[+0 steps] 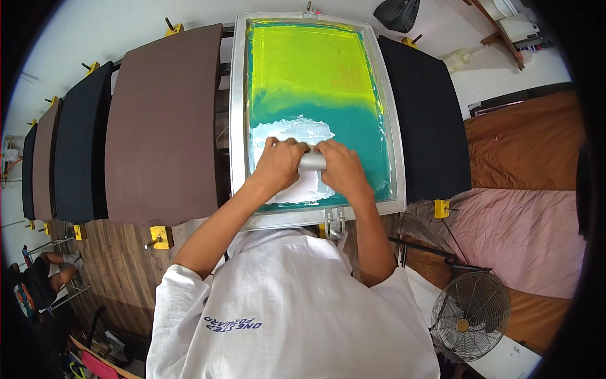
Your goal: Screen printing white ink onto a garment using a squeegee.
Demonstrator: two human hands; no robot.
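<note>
Silver bar (312, 161) held low on the green screen (371, 142).

The left hand (281, 165) and the right hand (342, 168) are side by side, and the grip of each is curled around the bar. The bar is over the white paste (293, 130), at the near end of the screen, inside the metal frame (238, 126). Farther up, the screen is bright yellow-green. A brown board (164, 126) is just to the left, and a black board (429, 120) is just to the right.
</note>
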